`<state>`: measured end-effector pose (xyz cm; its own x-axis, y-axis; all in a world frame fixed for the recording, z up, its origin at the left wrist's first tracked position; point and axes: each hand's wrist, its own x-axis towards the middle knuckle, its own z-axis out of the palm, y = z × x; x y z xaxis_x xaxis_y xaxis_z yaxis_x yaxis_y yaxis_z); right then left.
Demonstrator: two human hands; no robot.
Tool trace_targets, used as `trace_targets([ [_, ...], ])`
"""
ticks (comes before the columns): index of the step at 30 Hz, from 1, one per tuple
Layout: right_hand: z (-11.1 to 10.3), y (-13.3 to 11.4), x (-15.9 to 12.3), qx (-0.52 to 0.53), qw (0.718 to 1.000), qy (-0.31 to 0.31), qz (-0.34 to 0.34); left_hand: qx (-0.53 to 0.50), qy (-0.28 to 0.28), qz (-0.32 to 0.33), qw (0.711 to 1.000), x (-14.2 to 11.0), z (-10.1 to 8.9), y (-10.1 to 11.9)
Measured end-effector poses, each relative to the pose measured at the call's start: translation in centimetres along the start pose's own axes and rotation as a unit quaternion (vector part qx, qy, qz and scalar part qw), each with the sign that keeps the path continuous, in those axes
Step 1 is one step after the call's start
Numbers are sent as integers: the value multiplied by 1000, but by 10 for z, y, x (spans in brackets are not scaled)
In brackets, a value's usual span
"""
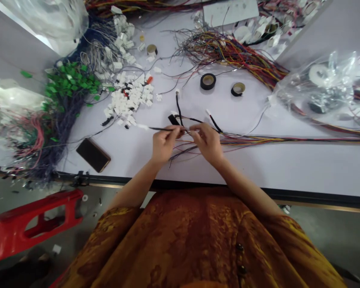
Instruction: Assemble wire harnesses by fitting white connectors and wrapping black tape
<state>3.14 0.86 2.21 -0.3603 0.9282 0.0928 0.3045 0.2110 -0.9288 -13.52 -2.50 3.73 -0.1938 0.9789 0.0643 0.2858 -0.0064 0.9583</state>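
My left hand [164, 145] pinches a thin black-sleeved wire [159, 129], whose far end points left toward the white connectors. Close beside it, my right hand [208, 142] has thumb and forefinger closed on the same wire or one joined to it; the exact grip is too small to tell. Under and right of the hands runs a long wire harness [273, 139] in several colours. A black connector [173, 120] and a short black-sleeved branch [179, 107] lie just beyond my fingers. Another branch with a white tip [214, 121] rests near my right hand.
A pile of white connectors [129, 96] lies left, near green-tipped wires [73, 80] and a phone [93, 155]. Two black tape rolls, one nearer the middle [208, 81] and one further right [238, 89], sit beyond the hands. Wire bundles [243, 58] and a plastic bag [318, 84] occupy the right. A red stool [36, 220] stands below.
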Motion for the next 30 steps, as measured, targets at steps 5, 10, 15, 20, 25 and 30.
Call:
trace_targets([
  [5, 13, -3, 62, 48, 988, -47, 136, 209, -100, 206, 951, -21, -2, -9],
  [10, 3, 11, 56, 141, 960, -31, 238, 1, 74, 34, 997, -10, -4, -37],
  [15, -3, 14, 4, 90, 989, 31, 116, -135, 96, -146, 975, 11, 3, -48],
  [20, 7, 7, -41, -45, 997, -38, -44, -172, 61, -167, 969, 21, -1, -22],
  [25, -10, -16, -10, -28, 998, -41, -45, -88, 48, -78, 992, 0, 3, 10],
  [30, -9, -32, 66, -134, 981, -139, 33, 189, -44, 97, 976, -26, 10, -8],
])
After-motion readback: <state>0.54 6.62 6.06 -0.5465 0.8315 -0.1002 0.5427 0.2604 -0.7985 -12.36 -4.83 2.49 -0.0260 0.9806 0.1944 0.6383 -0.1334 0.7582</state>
